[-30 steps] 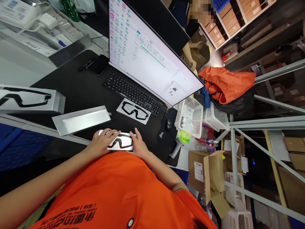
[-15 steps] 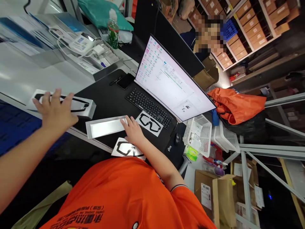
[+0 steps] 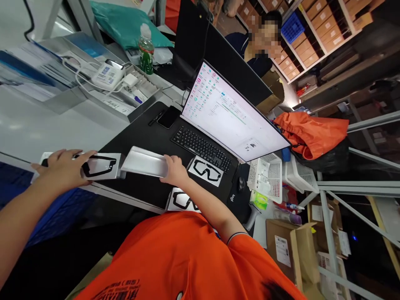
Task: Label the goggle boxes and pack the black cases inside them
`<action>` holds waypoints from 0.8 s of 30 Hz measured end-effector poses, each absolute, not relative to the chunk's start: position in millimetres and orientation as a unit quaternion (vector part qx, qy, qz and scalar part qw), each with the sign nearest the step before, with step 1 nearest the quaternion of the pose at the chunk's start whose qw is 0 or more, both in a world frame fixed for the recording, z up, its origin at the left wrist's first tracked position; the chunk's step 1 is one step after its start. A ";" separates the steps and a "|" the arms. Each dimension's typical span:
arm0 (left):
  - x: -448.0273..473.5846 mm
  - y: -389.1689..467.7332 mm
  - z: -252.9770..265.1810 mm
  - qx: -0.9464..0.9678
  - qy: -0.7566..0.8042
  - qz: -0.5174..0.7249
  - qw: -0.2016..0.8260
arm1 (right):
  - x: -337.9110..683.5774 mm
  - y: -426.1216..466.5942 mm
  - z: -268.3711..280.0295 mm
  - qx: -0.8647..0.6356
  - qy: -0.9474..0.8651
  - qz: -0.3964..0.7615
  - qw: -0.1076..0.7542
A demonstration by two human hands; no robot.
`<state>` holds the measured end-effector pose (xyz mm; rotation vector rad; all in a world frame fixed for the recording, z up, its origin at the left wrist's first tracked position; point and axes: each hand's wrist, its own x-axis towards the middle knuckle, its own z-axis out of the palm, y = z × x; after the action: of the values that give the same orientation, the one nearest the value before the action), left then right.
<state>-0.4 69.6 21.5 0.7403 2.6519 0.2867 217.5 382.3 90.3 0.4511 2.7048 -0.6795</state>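
At the desk's left edge, my left hand is wrapped over a long white box printed with black glasses frames. My right hand grips the right end of an open white box half, tilted with its hollow side up. The left end of this half is close against the printed box; whether they touch I cannot tell. A second printed glasses box lies right of my right hand by the keyboard. Another printed glasses box lies near my body, partly hidden by my forearm and shirt.
A keyboard stands before the monitor, with a phone to its left and a mouse to its right. White baskets are at the right. A bottle stands behind. Another person is beyond the monitor.
My left hand has gone from spread fingers over the printed box to a grip on it. My right hand has lifted and tilted the open box half, bringing it near the printed box.
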 end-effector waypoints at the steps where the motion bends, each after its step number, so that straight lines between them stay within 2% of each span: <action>1: 0.6 70.3 23.6 0.259 0.944 0.094 0.183 | 214.1 380.9 87.0 0.149 0.945 -0.242 0.163; 9: 27.7 88.2 50.7 0.344 0.920 0.038 0.182 | 203.5 368.9 78.6 0.084 0.957 -0.192 0.199; 11: 34.6 90.0 53.6 0.341 0.920 0.048 0.185 | 200.7 357.0 77.4 0.078 0.953 -0.224 0.190; 15: 41.9 95.9 51.7 0.339 0.918 0.061 0.195 | 198.0 318.5 65.6 0.003 0.943 -0.311 0.118; 20: 55.8 117.0 57.9 0.352 0.909 0.078 0.208 | 200.0 296.7 60.8 -0.116 0.948 -0.282 0.088; 24: 48.2 121.7 64.7 0.283 0.927 0.065 0.237 | 243.7 342.5 95.4 -0.057 0.937 -0.327 0.108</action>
<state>48.2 121.7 64.7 0.7770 2.5418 0.1788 243.7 342.5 95.4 -0.1662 2.7567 -0.9626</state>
